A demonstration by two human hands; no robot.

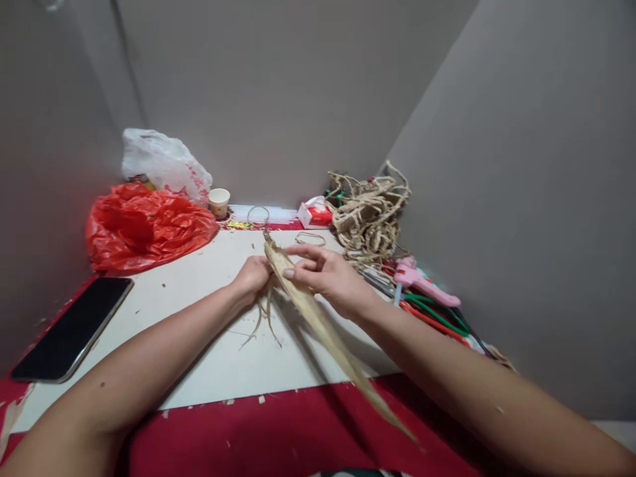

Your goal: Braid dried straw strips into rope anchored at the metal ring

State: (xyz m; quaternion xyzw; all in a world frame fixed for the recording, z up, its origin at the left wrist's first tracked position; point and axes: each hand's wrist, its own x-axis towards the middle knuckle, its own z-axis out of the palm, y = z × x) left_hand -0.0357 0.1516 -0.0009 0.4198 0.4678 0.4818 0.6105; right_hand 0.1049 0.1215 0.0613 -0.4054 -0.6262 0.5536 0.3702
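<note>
A long, pale dried husk leaf (318, 318) slants from the middle of the table toward the front right, its tapered tip hanging over the red cloth. My left hand (254, 275) is closed around its far end, with thin loose strands (265, 315) dangling below the fingers. My right hand (322, 273) pinches the leaf near that same end, thumb on top and the index finger stretched toward the left hand. A darker, twisted tip (267, 236) sticks up past the left hand.
A white board (199, 371) lies on red cloth (258, 437). Left are a phone (74, 328), a red plastic bag (149, 228), a white bag (163, 159) and a paper cup (219, 202). Right are a tissue box (315, 213), coiled braided rope (370, 212) and a pink glue gun (422, 281).
</note>
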